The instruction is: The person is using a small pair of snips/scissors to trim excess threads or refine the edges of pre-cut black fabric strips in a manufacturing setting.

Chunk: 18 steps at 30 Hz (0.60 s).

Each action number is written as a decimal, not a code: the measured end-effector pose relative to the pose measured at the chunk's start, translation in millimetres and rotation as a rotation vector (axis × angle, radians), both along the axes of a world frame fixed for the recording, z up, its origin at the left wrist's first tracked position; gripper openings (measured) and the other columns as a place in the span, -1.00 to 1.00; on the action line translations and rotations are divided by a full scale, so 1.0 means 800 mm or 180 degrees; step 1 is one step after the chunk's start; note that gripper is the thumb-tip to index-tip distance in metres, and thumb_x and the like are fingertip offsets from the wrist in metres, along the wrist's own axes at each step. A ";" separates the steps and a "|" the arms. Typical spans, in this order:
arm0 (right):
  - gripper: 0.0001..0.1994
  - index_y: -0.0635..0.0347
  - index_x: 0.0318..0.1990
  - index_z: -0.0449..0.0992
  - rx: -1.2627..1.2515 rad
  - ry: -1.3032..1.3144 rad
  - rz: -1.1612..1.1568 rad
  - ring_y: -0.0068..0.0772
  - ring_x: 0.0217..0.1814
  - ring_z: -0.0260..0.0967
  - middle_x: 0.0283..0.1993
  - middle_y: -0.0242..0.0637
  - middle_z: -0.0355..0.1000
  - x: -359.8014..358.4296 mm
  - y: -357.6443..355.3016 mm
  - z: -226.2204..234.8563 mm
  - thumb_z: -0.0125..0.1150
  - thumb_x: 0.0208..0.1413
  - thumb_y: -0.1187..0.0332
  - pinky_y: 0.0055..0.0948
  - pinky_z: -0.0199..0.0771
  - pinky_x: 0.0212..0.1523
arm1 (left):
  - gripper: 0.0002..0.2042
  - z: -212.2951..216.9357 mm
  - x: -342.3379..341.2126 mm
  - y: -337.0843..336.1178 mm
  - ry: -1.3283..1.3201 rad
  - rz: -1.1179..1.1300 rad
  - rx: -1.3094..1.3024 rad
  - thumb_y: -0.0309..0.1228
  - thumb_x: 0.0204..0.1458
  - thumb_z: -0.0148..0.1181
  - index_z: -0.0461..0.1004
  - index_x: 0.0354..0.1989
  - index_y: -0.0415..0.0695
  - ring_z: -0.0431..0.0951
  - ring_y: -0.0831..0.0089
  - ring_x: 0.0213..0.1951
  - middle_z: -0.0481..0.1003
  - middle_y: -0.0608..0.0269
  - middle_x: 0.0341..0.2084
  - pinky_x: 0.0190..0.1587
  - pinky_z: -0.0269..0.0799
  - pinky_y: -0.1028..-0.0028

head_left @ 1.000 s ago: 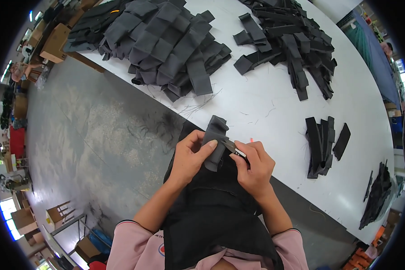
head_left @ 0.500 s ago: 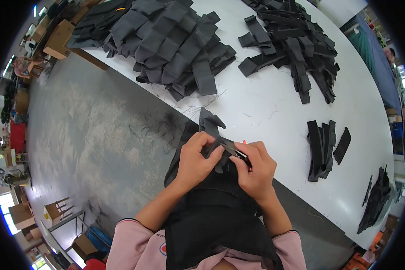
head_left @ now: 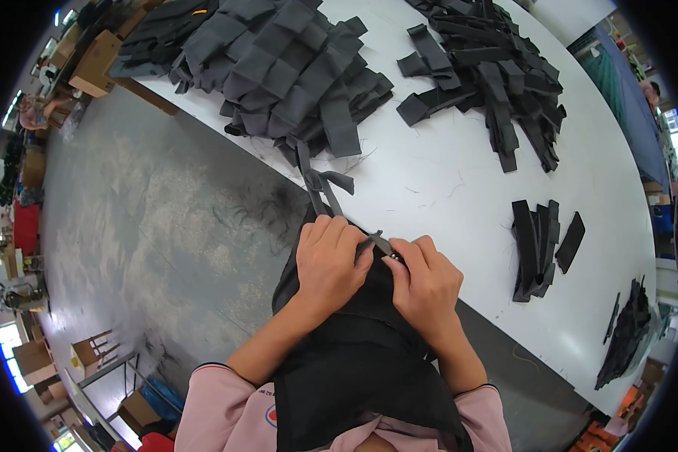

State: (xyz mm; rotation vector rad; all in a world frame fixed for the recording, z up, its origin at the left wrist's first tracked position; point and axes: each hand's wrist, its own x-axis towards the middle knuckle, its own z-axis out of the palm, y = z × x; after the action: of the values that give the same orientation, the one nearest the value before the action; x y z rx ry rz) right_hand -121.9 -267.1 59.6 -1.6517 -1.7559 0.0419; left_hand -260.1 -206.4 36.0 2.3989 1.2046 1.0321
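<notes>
Pinching a dark grey fabric strip (head_left: 337, 181) between thumb and curled fingers, the left hand (head_left: 328, 258) in the head view presents a short end of cloth to the tool, while longer bands run ahead of its knuckles across the near edge of the white table (head_left: 478, 248). The right hand (head_left: 428, 285) is just beside it, thumb and forefinger drawn close around small metal snips (head_left: 386, 247), whose blades point up and left at the cloth by the left thumb. Whether they bite on fabric or only on a thread is too small to tell. The strip lies between the dark apron (head_left: 361, 361) and the big grey heap (head_left: 279, 68), with a small bundle (head_left: 535, 252) well off to the right.

Good handling here, in my judgement, asks for cloth held taut between the left fingertips, so that the cutting spot stands clear of folds. The left thumb sits close to the blades; a slightly lower grip looks safer. Short bites with the tips suit a narrow edge, the snips flat along the cloth rather than digging in, and the loose bands well away from the blades
</notes>
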 end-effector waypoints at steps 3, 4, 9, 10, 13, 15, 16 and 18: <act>-0.80 0.17 -0.31 0.45 -0.0038 0.0424 -0.0003 -0.41 -0.67 0.14 -0.49 -0.37 0.29 0.006 -0.004 -0.003 0.22 -0.18 0.50 -0.54 0.14 -0.64 | -0.79 0.001 0.000 0.001 0.0071 0.0053 0.0035 -0.51 -0.40 0.25 0.33 -0.56 -0.12 0.29 0.28 -0.47 0.27 0.26 -0.60 -0.39 0.16 0.37; -0.81 0.19 -0.31 0.45 -0.0005 0.0862 0.0002 -0.46 -0.65 0.14 -0.49 -0.37 0.28 0.009 -0.006 -0.005 0.20 -0.16 0.54 -0.58 0.15 -0.61 | -0.80 0.001 -0.001 0.003 -0.0088 -0.0022 -0.0087 -0.50 -0.36 0.26 0.33 -0.57 -0.13 0.28 0.31 -0.49 0.27 0.26 -0.60 -0.41 0.16 0.40; -0.77 0.23 -0.26 0.42 -0.0757 0.2895 -0.0207 -0.63 -0.55 0.10 -0.52 -0.44 0.21 0.025 -0.015 -0.025 0.18 -0.15 0.60 -0.62 0.16 -0.51 | -0.73 -0.030 -0.008 0.000 -0.2242 -0.0378 -0.2909 -0.33 -0.09 0.26 0.28 -0.58 -0.17 0.16 0.69 -0.53 0.25 0.46 -0.59 -0.51 0.06 0.61; -0.76 0.24 -0.25 0.42 -0.0682 0.2782 -0.0268 -0.66 -0.51 0.09 -0.51 -0.46 0.20 0.025 -0.029 -0.020 0.19 -0.16 0.59 -0.62 0.16 -0.49 | -0.73 -0.028 -0.010 0.000 -0.2236 -0.0374 -0.2929 -0.33 -0.09 0.26 0.28 -0.58 -0.17 0.16 0.69 -0.53 0.25 0.46 -0.59 -0.51 0.06 0.61; -0.68 0.21 -0.21 0.42 -0.0872 0.2353 0.0080 -0.57 -0.54 0.11 -0.49 -0.40 0.20 0.022 -0.022 -0.007 0.20 -0.23 0.60 -0.60 0.17 -0.51 | -0.74 -0.007 -0.001 0.003 -0.2595 -0.0363 -0.4388 -0.27 0.07 0.12 0.33 -0.58 -0.13 0.13 0.81 -0.53 0.22 0.58 -0.66 -0.52 0.01 0.70; -0.65 0.17 -0.22 0.45 -0.0955 0.2255 0.0410 -0.54 -0.54 0.15 -0.52 -0.34 0.20 0.011 -0.003 -0.006 0.18 -0.28 0.64 -0.60 0.19 -0.52 | -0.74 -0.008 -0.005 0.002 -0.2440 -0.0335 -0.4463 -0.26 0.07 0.11 0.34 -0.56 -0.14 0.13 0.80 -0.53 0.24 0.57 -0.65 -0.51 0.01 0.70; -0.65 0.17 -0.22 0.45 -0.0947 0.2256 0.0390 -0.54 -0.54 0.15 -0.52 -0.34 0.20 0.007 0.002 -0.013 0.18 -0.28 0.64 -0.60 0.19 -0.52 | -0.74 -0.010 -0.004 0.001 -0.2298 -0.0311 -0.4550 -0.25 0.08 0.10 0.36 -0.54 -0.14 0.14 0.80 -0.53 0.26 0.56 -0.64 -0.51 0.02 0.70; -0.68 0.23 -0.24 0.42 -0.0370 0.2054 0.0353 -0.67 -0.60 0.03 -0.56 -0.44 0.16 0.005 0.011 -0.028 0.19 -0.24 0.67 -0.66 0.02 -0.60 | -0.73 -0.012 0.001 -0.003 -0.2372 -0.0289 -0.4473 -0.23 0.09 0.08 0.37 -0.54 -0.14 0.14 0.80 -0.53 0.26 0.57 -0.63 -0.51 0.02 0.70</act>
State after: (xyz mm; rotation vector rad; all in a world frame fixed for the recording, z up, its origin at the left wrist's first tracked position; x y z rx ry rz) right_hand -118.2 -258.2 37.3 -1.4005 -1.3539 0.6637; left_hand -258.9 -208.4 26.2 0.8522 0.9479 0.5601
